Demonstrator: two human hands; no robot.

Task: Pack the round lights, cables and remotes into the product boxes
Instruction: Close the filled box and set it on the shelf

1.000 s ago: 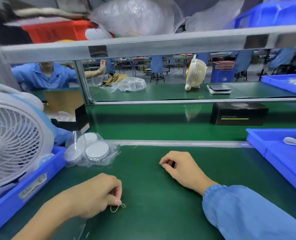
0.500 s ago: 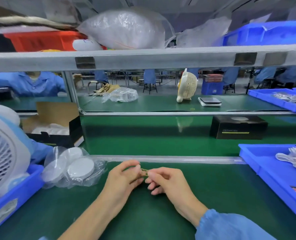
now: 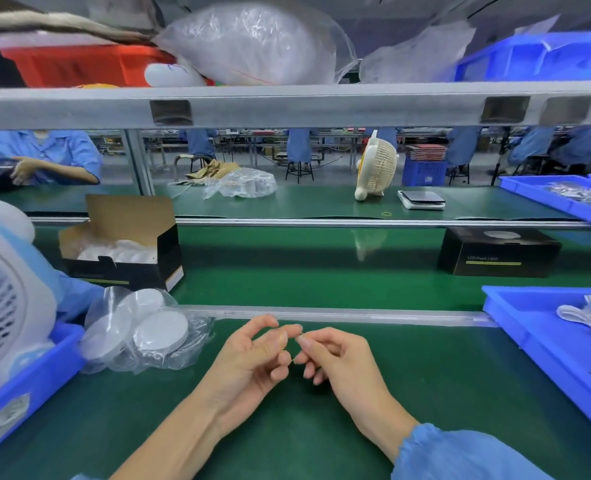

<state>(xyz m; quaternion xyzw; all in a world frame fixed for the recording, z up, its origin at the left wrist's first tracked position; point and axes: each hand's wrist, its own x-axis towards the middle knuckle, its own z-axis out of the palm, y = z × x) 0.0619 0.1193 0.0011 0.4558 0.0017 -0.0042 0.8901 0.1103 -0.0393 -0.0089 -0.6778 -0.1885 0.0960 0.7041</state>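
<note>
Over green mat [image 3: 425,393], 2 hands [image 3: 296,351] fingertips meeting

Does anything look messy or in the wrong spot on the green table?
Only a little: a small yellow rubber band lies loose on the far green bench, and crumpled plastic wrap sits there. Nothing looks spilled or broken.

Green bench mat [image 3: 425,393] carries bagged round lights [image 3: 148,332] at left; blue trays [image 3: 536,337] flank both sides — boxes sit beyond.

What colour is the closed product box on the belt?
Black with a yellow stripe, closed product box, head view.
</note>
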